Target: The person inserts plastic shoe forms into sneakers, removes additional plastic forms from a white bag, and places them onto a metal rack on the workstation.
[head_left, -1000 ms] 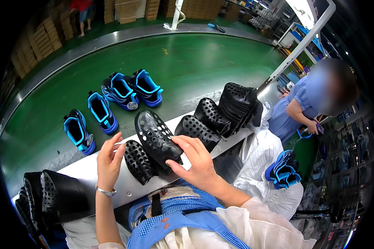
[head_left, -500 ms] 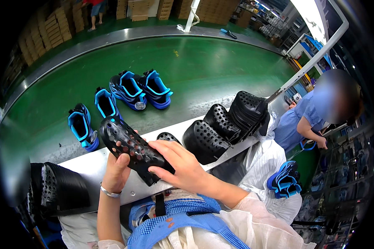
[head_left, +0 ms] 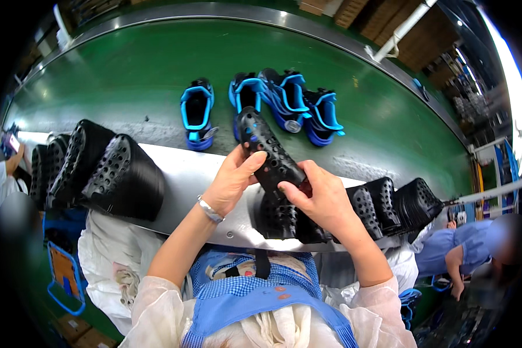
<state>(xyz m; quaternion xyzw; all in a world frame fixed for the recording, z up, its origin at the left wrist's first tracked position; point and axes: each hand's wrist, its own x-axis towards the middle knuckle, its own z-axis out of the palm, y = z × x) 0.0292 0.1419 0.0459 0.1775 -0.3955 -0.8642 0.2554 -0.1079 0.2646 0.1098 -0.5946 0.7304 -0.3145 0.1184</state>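
Just the one view here: the head cam is sitting up top on the person and looking steeply down past their chest, so the forearms are coming in from the bottom edge and the left hand (head_left: pixel 233 180) and right hand (head_left: pixel 325 200) are landing close up, near dead centre. It's facing forward across the metal ledge (head_left: pixel 182 174) onto the green conveyor belt (head_left: pixel 127 81), and the fisheye is bending the belt's far edge into an arc, with the frame fading to black at the rim.

Four blue shoes (head_left: pixel 196 113) sit on the green belt (head_left: pixel 116 75); one black perforated shoe piece (head_left: pixel 269 153) is held in two hands.
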